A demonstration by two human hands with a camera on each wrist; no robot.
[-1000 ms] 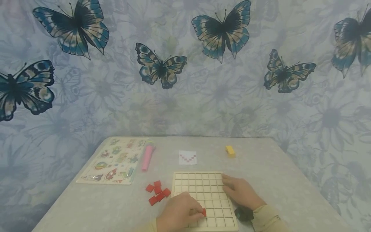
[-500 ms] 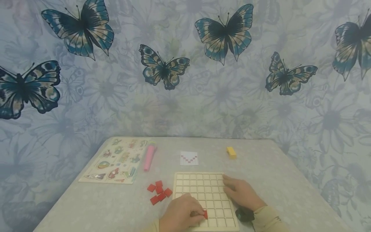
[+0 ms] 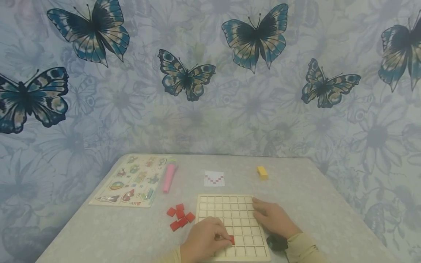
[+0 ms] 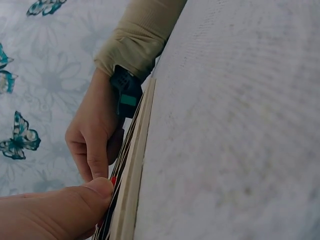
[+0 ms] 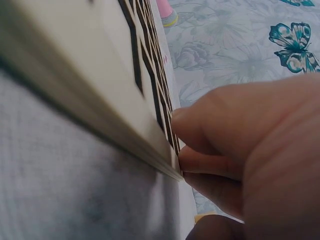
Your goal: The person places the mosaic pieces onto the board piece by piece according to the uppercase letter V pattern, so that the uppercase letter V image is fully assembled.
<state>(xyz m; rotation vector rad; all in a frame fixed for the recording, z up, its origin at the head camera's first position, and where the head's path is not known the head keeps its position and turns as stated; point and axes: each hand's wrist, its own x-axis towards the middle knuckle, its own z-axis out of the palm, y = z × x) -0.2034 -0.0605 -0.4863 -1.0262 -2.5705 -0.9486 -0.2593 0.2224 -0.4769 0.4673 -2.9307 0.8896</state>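
Note:
My left hand [image 3: 206,236] is over the near part of a wooden grid board [image 3: 243,231], pinching a small red square tile [image 3: 232,240] between thumb and fingertips. In the left wrist view only a sliver of that red shows beside the thumb [image 4: 85,202], right at the board's surface. My right hand [image 3: 275,218] rests along the board's right edge, its fingers fairly straight and reaching to the far corner. Up close, the right wrist view has those fingers [image 5: 210,162] against the board's edge. Several loose red tiles [image 3: 180,214] lie left of the board.
Beyond the board lies a white card [image 3: 214,179] printed with a V of squares. A yellow block [image 3: 262,172] sits at the back right. At the left are a pink tube-shaped thing [image 3: 169,178] and a picture board [image 3: 131,180]. A patterned wall stands behind the table.
The left hand keeps its pinch on the red tile and shifts only slightly over the same cells. My right hand stays at the board's edge. The head view has shifted a little.

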